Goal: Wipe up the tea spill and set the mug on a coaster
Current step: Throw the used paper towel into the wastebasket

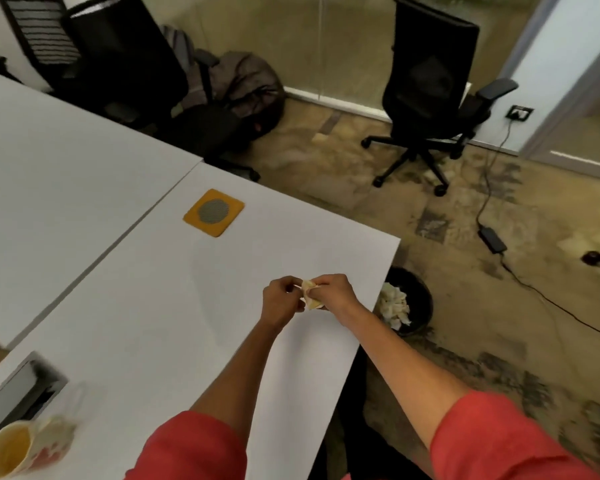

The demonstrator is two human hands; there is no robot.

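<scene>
— Yellow-stained paper, is that what you've got there?

— Yes. The tissue (310,294) is crumpled into a small wad, off-white with tea-coloured patches, and I hold it just above the white table (153,289) near its 3 o'clock edge.

— And the mug?

— The mug (18,452) is far off at my 8 o'clock, at the table's near corner, pale with reddish marks on its side and yellowish tea inside. It's blurred, so I can't tell more. The coaster (213,212) lies at 11 o'clock, an orange-yellow square with a grey round centre, bare, well apart from the mug.

— Anything around you?

— A black bin (420,303) stands on the floor just past the table edge at 3 o'clock, with crumpled white tissues (394,306) in it. A black office chair (430,95) is at 1 o'clock. The tabletop between my hands and the coaster is open.

— How are your hands set?

— Both arms reach forward, red sleeves pushed up. My left hand (281,303) and right hand (336,294) meet knuckle to knuckle, fingers curled and pinching the tissue from either side.
</scene>
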